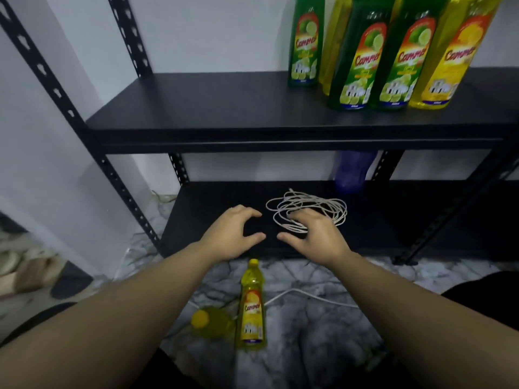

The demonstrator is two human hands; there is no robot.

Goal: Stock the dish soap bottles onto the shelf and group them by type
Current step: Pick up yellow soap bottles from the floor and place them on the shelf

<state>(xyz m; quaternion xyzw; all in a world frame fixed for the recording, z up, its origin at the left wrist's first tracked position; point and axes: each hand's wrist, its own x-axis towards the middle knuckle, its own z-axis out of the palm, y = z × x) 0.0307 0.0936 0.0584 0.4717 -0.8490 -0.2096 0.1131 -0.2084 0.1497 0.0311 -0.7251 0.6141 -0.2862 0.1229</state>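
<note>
shelf boards (224, 108): matt black, smooth.
shelf posts (39, 66): black painted metal, punched with holes.
soap bottles (351, 68): glossy clear plastic, green or yellow, with shiny printed labels.
floor (309, 318): grey marbled finish with dark veins.
cord (309, 206): smooth pale plastic coating.
wall (210, 32): plain matt white.

Two bare forearms, no sleeves in view, left hand (233, 234) and right hand (314, 237) without rings, watch or gloves, dark clothing at the lower frame edges
</note>
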